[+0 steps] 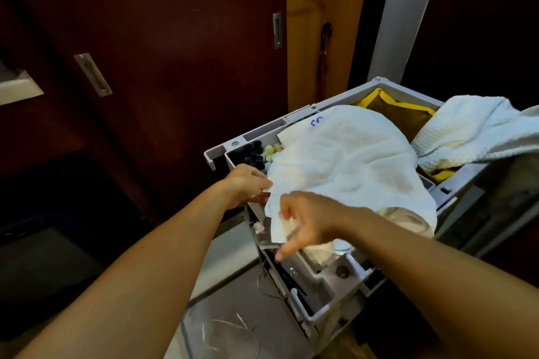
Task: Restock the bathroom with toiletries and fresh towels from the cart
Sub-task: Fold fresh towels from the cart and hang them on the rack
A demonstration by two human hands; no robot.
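2 white towels on 1 grey cart (335, 285), left hand (248, 181) and right hand (306, 221) pinching front towel (347, 163)

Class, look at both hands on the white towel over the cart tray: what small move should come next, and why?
Probably lift the white towel clear of the cart. Both the left hand and the right hand already grip its near edge, and it drapes over the small toiletry bottles, hiding most of the tray.

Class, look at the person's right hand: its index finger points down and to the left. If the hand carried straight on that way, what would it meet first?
Probably the cart's grey lower tray, just beyond the right hand; depth is unclear.
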